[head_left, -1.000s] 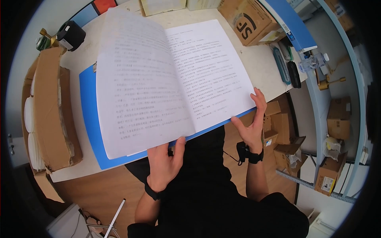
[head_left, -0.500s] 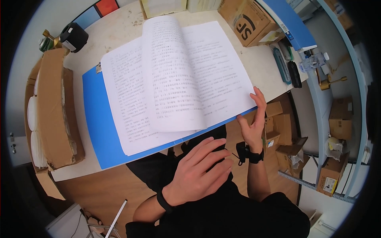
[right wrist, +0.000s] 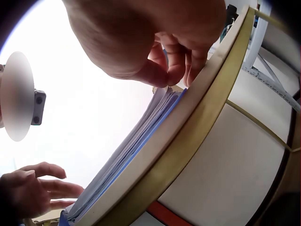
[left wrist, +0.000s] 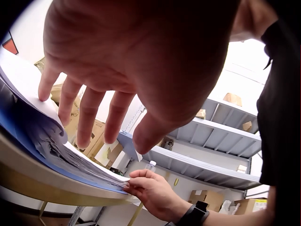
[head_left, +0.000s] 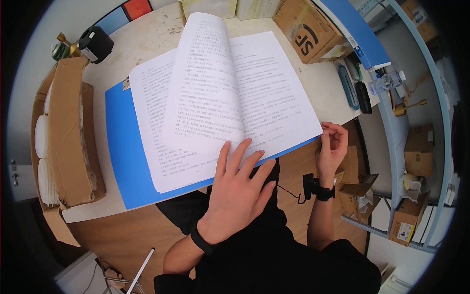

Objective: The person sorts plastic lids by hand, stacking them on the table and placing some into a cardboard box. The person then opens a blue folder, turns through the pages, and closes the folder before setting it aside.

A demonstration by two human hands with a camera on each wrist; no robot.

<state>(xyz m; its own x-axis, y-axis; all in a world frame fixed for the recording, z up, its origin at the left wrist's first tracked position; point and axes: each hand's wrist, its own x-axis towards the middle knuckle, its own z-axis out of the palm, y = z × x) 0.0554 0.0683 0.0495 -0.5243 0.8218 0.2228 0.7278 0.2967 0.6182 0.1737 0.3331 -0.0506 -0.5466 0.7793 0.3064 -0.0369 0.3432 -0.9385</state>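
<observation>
A thick stack of printed pages lies open on a blue folder at the table's front edge. One curved leaf stands raised over the left-hand pages. My left hand, fingers spread, reaches over the lower edge near the base of that leaf; its palm faces the left wrist view. At the lower right corner, my right hand pinches the page edges between thumb and curled fingers. The right wrist view shows those fingertips at the corner of the paper stack.
A cardboard holder with white items stands at the left, a black device behind it. At the back right are a carton, a blue binder and dark cases. Shelving is at the far right.
My left hand has moved up to the pages with its fingers spread. My right hand's fingers have closed at the corner. The leaf, earlier swung left, now curves upright near the middle.
</observation>
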